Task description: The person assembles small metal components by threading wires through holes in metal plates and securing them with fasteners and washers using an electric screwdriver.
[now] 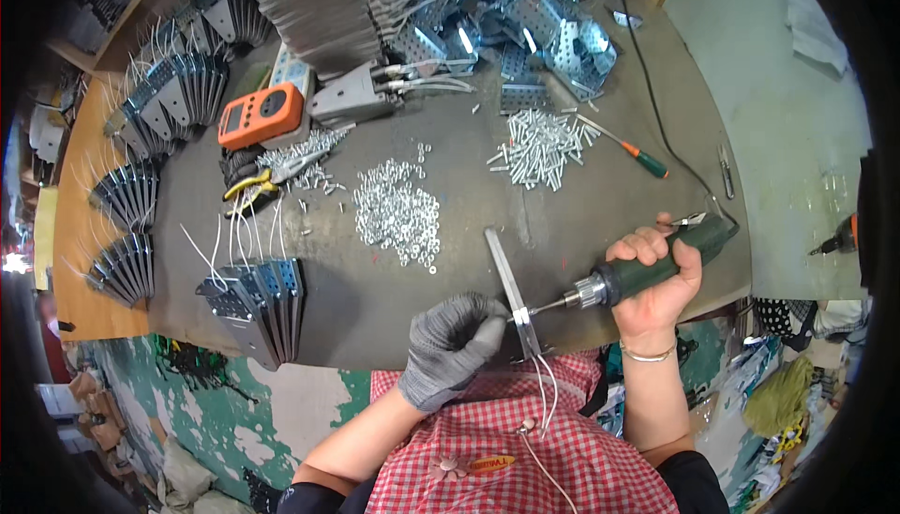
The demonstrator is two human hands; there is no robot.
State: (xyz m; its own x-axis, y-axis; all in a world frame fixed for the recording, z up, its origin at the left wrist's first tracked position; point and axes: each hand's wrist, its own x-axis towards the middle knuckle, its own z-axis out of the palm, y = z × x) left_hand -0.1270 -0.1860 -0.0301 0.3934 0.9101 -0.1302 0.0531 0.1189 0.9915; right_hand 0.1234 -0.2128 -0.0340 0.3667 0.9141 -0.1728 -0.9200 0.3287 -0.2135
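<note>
My right hand, bare with a bracelet at the wrist, is wrapped round a dark green electric screwdriver. Its bit points left and meets the side of a narrow silver metal part, which stands edge-on with white wires hanging from its near end. On the other side of that part is my left hand in a grey knit glove, thumb and fingers pinched together against it. Whatever lies between those fingertips is hidden.
Nuts lie loose mid-table, with a screw pile farther right. A hand screwdriver, yellow-handled pliers and an orange multimeter lie around. Wired plates stand fanned at left; blue-tinted brackets heap behind. A black cord crosses the right side.
</note>
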